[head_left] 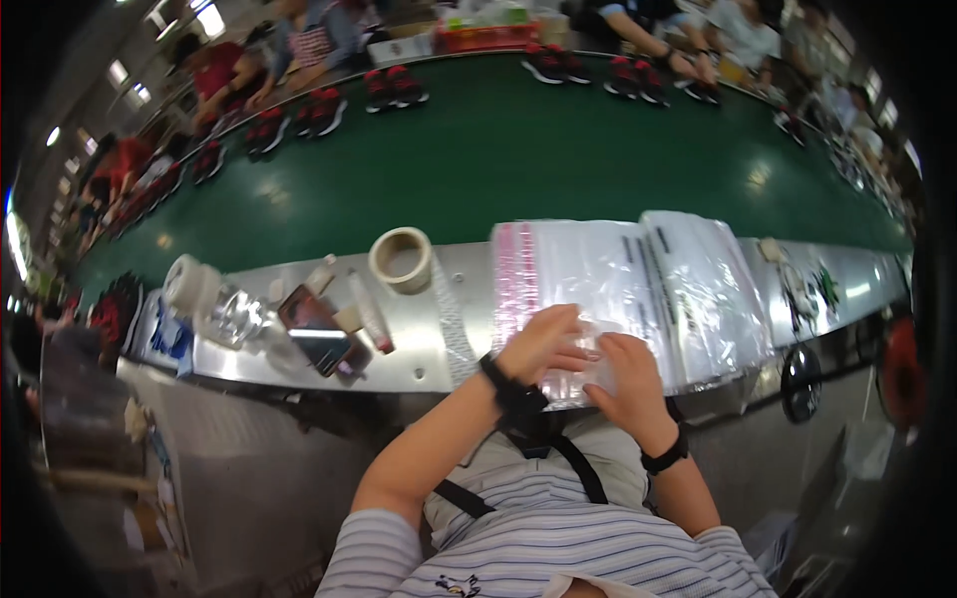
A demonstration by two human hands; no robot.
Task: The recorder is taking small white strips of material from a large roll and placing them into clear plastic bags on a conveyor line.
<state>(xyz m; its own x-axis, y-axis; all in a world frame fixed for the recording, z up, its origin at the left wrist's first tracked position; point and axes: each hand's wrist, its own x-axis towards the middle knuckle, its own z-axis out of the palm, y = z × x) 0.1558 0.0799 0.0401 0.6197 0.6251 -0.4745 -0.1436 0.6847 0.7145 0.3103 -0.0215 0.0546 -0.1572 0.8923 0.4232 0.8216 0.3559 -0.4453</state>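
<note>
Two stacks of clear plastic bags lie side by side on the metal ledge before me. The left bag stack (578, 269) has a pink printed band; the right bag stack (706, 299) overlaps its edge. My left hand (546, 347) is over the near part of the left stack, fingers stretched toward the right. Facing it, my right hand (633, 387) is at the same stack's near edge, its thumb and fingers apart. Both hands look open, with only bag film around the fingertips. Whether the fingertips press on the film is hard to make out.
Left on the metal ledge (414, 344) are a tape roll (428, 261), a red-ended tool (371, 314), a dark phone (317, 327) and a clear bottle (239, 317). Beyond runs a green conveyor belt (459, 159) with black-and-red shoes (397, 90). Several people work along its far side.
</note>
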